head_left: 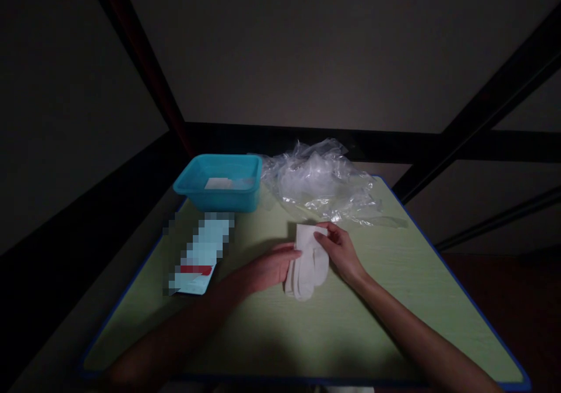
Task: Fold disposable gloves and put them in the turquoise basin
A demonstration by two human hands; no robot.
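Note:
White socks (307, 267) lie folded together near the middle of a pale green table (272, 334). My left hand (272, 267) rests flat against their left edge, fingers stretched out and touching the cloth. My right hand (339, 250) pinches the upper right corner of the socks between thumb and fingers.
A turquoise plastic tub (219, 182) with something white inside stands at the back left. Crumpled clear plastic bags (319, 179) lie at the back centre. A light blue packet with a red stripe (199, 258) lies left of my hands. The table has a blue rim; dark beams surround it.

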